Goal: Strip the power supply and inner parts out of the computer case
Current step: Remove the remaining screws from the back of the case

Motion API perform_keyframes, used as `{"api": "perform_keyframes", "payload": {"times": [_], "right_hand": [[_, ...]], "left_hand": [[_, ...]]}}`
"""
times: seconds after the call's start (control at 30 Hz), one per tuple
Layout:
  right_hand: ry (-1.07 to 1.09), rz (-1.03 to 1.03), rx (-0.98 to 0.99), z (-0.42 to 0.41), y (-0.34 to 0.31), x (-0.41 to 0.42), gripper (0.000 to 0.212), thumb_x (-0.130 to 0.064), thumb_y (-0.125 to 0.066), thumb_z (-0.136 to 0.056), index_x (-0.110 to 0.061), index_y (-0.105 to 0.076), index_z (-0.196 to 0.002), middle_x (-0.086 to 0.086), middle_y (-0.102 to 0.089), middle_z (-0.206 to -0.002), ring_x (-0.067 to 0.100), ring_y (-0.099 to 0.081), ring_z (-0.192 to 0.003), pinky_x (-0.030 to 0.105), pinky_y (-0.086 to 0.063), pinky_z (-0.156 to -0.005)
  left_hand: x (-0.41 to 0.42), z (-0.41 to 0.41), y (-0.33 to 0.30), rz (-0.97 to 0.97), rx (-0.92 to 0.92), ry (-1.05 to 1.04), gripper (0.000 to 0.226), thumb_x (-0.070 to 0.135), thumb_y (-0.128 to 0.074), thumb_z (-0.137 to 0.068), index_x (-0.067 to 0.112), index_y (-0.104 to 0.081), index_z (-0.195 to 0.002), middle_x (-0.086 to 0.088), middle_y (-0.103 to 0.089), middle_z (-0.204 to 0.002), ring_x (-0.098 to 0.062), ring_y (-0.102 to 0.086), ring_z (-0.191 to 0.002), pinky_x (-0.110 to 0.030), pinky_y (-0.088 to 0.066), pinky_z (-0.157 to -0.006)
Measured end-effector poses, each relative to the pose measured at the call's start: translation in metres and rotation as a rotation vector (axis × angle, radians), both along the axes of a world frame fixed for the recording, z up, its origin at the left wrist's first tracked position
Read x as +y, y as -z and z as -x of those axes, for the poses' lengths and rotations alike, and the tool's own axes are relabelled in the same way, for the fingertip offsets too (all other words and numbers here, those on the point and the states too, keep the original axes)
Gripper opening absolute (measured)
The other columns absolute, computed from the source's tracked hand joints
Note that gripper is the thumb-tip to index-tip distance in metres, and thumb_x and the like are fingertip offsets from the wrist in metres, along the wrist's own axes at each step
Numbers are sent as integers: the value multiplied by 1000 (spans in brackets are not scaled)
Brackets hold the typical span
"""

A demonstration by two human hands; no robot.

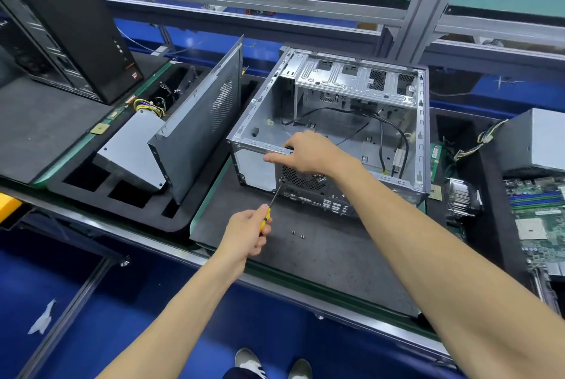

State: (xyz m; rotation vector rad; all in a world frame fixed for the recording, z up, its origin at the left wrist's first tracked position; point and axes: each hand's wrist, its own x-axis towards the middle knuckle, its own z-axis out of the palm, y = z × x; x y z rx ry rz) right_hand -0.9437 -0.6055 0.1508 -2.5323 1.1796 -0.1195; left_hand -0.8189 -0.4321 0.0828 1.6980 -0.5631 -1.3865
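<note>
Left hand (pixel 249 230) grips screwdriver (pixel 269 210), tip on rear screw; right hand (pixel 305 153) above clamps case (pixel 336 121) rim, steadying it.

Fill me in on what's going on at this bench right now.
A person is stripping an open computer case lying on a dark mat. The left hand grips a yellow-handled screwdriver, its tip at the rear panel near the fan grille. The right hand holds the case's top rear edge. Two loose screws lie on the mat. A power supply and side panel already sit to the left.
</note>
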Motion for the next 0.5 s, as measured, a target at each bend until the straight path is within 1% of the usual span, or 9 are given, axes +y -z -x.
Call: {"api": "perform_keyframes", "payload": {"times": [0.1, 0.13, 0.17, 0.2, 0.27, 0.3, 0.33, 0.4, 0.5], "right_hand": [[6, -8, 5, 0, -1, 1, 70, -77, -46, -88, -15, -38, -59, -1, -40, -49, 19, -41, -48, 32, -40, -55], [8, -10, 9, 0, -1, 1, 70, -78, -46, -88, -14, -40, -59, 0, -43, -49, 19, -43, -49, 33, -41, -56], [10, -11, 12, 0, -1, 1, 70, -78, -46, -88, -14, -41, -59, 0, -45, -50, 18, -44, -49, 32, -42, -56], [11, -10, 13, 0, -1, 1, 70, -78, -46, -88, -15, -42, -58, 0, -45, -50, 18, -44, -49, 32, -41, -55], [15, -7, 8, 0, -2, 2, 69, -78, -46, -88, -17, -39, -56, -1, -42, -49, 17, -42, -48, 31, -38, -52], [16, -5, 7, 0, -2, 2, 69, -78, -47, -88, -17, -38, -56, -2, -41, -49, 17, -40, -47, 31, -36, -51], [17, -5, 8, 0, -2, 2, 69, -78, -47, -88, -18, -37, -55, -2, -40, -49, 17, -40, -47, 31, -35, -51], [17, -11, 12, 0, -2, 1, 69, -78, -46, -88, -18, -38, -56, -2, -41, -49, 16, -41, -47, 31, -36, -51], [19, -16, 18, 0, -2, 1, 69, -78, -46, -88, -17, -38, -57, -1, -42, -50, 17, -41, -48, 31, -36, -51]], "left_hand": [[4, 6, 1, 55, -436, 26, 29, 44, -64, -94, 17, -54, -88, 7, -58, -72, -12, -51, -60, -29, -37, -55], [6, 7, 2, 70, -531, 23, 28, 44, -68, -90, 20, -52, -91, 8, -59, -76, -10, -55, -67, -30, -39, -59], [8, 9, 5, 90, -581, 22, 29, 41, -72, -88, 22, -51, -91, 8, -60, -75, -8, -56, -67, -30, -39, -59], [8, 10, 7, 114, -563, 17, 29, 37, -74, -87, 21, -50, -90, 5, -60, -72, -7, -53, -60, -30, -38, -55], [6, 11, 8, 142, -313, -67, 25, 27, -75, -88, 15, -54, -89, -2, -66, -68, -8, -42, -45, -25, -33, -44], [5, 10, 8, 131, -175, -107, 22, 25, -75, -89, 12, -56, -89, -5, -71, -71, -9, -41, -44, -23, -30, -40], [5, 10, 8, 114, -93, -123, 21, 25, -73, -91, 10, -58, -90, -6, -75, -76, -11, -42, -44, -21, -29, -38], [4, 8, 9, 83, -87, -73, 25, 32, -66, -96, 8, -61, -92, -7, -77, -78, -12, -42, -44, -20, -27, -36], [3, 6, 10, 29, -142, 13, 40, 43, -49, -104, 10, -69, -94, -1, -71, -65, -10, -38, -40, -19, -24, -36]]}}
